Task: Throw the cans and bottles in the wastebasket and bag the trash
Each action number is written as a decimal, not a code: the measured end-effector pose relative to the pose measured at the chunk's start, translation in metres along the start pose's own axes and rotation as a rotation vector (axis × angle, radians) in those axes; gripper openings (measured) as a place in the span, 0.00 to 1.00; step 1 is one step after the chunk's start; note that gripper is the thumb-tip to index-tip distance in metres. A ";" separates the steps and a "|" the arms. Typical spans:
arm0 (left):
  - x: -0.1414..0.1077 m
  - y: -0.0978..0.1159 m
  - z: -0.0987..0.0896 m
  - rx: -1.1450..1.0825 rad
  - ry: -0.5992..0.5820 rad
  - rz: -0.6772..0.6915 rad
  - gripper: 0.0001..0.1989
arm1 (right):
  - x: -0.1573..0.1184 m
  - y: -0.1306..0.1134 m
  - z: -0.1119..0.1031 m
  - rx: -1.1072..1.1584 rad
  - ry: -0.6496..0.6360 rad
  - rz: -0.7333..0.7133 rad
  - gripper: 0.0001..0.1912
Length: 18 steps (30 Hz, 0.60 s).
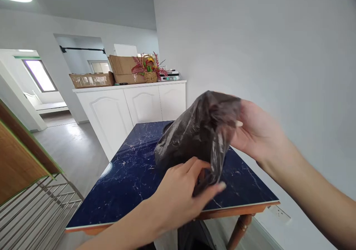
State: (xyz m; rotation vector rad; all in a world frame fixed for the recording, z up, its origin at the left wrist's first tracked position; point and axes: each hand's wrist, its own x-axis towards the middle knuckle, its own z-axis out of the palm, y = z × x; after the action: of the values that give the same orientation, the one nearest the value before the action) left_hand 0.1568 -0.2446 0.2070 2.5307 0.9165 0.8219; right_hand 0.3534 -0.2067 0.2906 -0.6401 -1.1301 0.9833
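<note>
A thin black plastic bag is held up over the blue marble-patterned table, its mouth facing me. My left hand grips the lower edge of the bag's opening between thumb and fingers. At the upper right of the opening is my right hand, its fingers inside the bag and showing dimly through the film, closed on the plastic. Behind the bag, a dark round object shows only a piece of its rim on the table; the rest is hidden.
A white cabinet stands past the table, carrying cardboard boxes and a wicker basket of flowers. A metal rack is at the left. The wall runs close along the right, with a socket low down.
</note>
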 end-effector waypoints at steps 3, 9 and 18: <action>0.014 0.006 -0.021 -0.084 0.138 -0.003 0.20 | -0.010 -0.009 0.001 -0.053 -0.084 0.039 0.18; 0.021 0.018 -0.063 -0.387 0.358 -0.257 0.23 | -0.072 0.011 -0.008 -0.565 -0.145 -0.352 0.47; 0.033 0.033 -0.075 -0.117 0.611 -0.128 0.24 | -0.082 0.035 -0.005 -0.806 -0.337 -0.348 0.08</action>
State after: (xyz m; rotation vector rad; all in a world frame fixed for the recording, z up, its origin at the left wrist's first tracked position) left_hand 0.1470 -0.2395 0.2945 2.1147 1.1442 1.5957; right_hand 0.3388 -0.2636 0.2241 -0.8867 -1.8915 0.3074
